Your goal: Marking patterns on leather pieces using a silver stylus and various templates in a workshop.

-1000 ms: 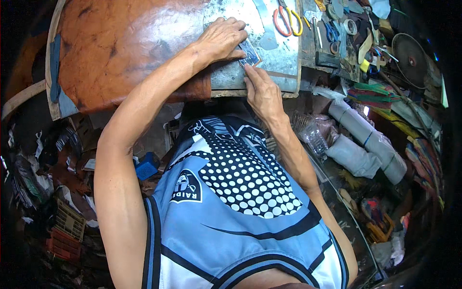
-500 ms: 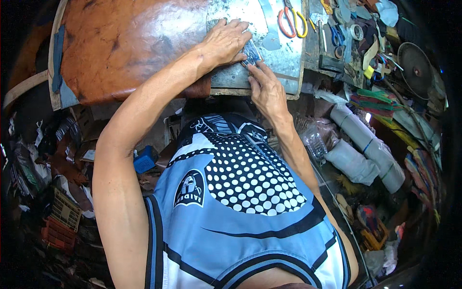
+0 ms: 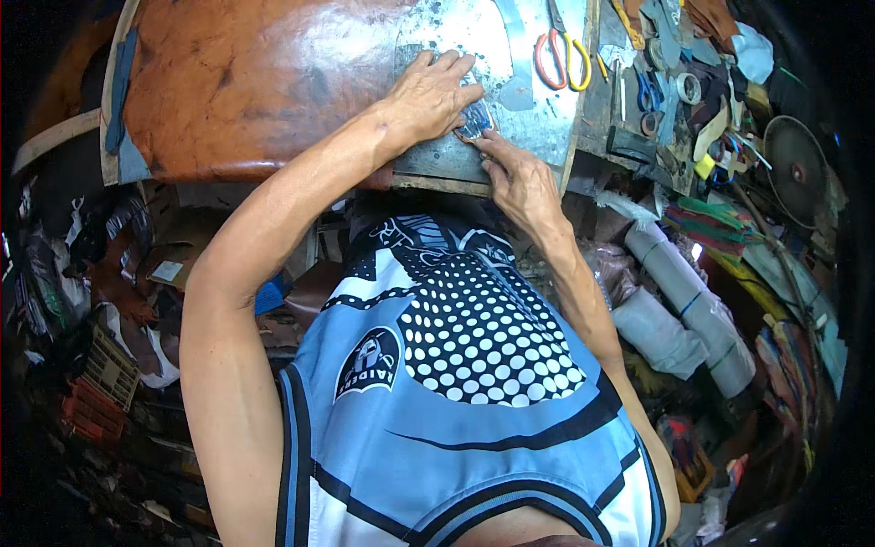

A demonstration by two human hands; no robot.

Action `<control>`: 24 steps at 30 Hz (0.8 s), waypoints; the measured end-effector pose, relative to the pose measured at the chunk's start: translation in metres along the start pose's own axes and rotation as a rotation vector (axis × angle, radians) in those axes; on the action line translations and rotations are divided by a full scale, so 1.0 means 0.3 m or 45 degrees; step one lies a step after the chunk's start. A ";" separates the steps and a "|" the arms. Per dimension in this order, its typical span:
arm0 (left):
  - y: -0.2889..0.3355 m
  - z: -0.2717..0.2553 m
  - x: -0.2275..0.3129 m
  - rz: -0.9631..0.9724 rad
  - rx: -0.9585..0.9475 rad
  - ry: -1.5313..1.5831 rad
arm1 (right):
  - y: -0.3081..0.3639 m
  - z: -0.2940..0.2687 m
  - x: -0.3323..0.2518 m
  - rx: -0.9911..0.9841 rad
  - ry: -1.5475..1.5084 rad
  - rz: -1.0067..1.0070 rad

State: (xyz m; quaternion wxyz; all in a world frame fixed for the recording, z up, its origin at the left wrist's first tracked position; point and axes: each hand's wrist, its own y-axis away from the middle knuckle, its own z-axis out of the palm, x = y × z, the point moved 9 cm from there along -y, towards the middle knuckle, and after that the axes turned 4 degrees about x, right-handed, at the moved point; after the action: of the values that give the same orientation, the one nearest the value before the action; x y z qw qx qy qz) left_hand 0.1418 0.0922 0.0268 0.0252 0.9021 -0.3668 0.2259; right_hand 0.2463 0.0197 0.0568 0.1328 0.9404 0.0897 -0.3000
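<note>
Strong glare on surface (image 3: 497, 68) just above left grip (image 3: 436, 96), softer shine on leather (image 3: 246, 87) left of it. Clutter (image 3: 105, 369) lower left of grip dim. Fisheye bows edges, corners black.

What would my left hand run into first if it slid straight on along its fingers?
Probably the blue-grey strip lying beyond the left hand's fingertips, then the scissors. The strip looks flat, so the hand might pass over it.

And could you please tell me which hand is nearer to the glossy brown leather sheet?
Left. The left hand is at the right edge of the leather sheet; the right hand is farther right, clear of it.
</note>
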 end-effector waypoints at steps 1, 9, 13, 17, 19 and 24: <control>0.001 0.003 0.003 -0.012 0.001 -0.003 | -0.005 -0.008 0.005 -0.008 -0.002 -0.009; 0.022 0.031 0.001 -0.188 -0.041 -0.019 | -0.050 -0.033 -0.020 -0.206 0.090 -0.244; 0.034 0.014 0.010 -0.210 -0.057 -0.061 | -0.068 -0.011 -0.001 -0.301 0.139 -0.227; 0.054 -0.003 0.023 -0.305 -0.061 -0.059 | -0.082 0.003 -0.033 -0.354 0.210 -0.319; 0.066 -0.014 0.023 -0.320 -0.045 -0.080 | -0.083 0.009 -0.044 -0.391 0.241 -0.348; 0.093 -0.030 0.024 -0.351 -0.025 -0.081 | -0.096 0.012 -0.056 -0.379 0.304 -0.465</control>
State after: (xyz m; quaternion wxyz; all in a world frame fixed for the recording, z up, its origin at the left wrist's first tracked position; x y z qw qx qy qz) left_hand 0.1241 0.0690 0.0345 0.0532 0.9504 -0.2420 0.1878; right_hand 0.2237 0.0444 0.0580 0.2019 0.9074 0.3162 -0.1894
